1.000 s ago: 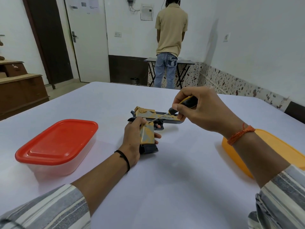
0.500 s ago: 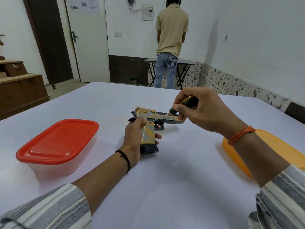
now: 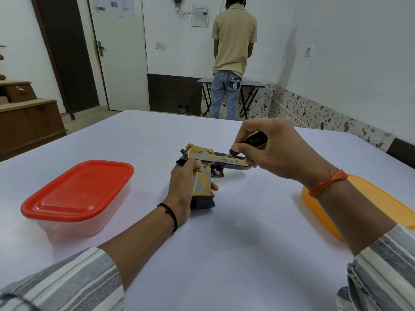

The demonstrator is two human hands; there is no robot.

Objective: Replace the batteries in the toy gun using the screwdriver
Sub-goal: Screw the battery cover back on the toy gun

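Note:
A gold and black toy gun (image 3: 203, 157) lies on its side near the middle of the white table (image 3: 224, 254), barrel pointing right. My left hand (image 3: 183, 187) wraps around its grip and pins it down. My right hand (image 3: 269, 149) holds a screwdriver (image 3: 238, 149) with a black and yellow handle. Its thin metal shaft slants down to the left, and the tip touches the top of the grip close to my left thumb.
A clear box with a red lid (image 3: 77, 194) stands at the left. An orange-lidded box (image 3: 363, 205) sits at the right, partly behind my right forearm. A person (image 3: 233, 55) stands at a small folding table (image 3: 231, 83) by the far wall, back turned.
Almost nothing has moved. My right hand has shifted very slightly on the screwdriver handle, with the tip staying on the same spot of the grip.

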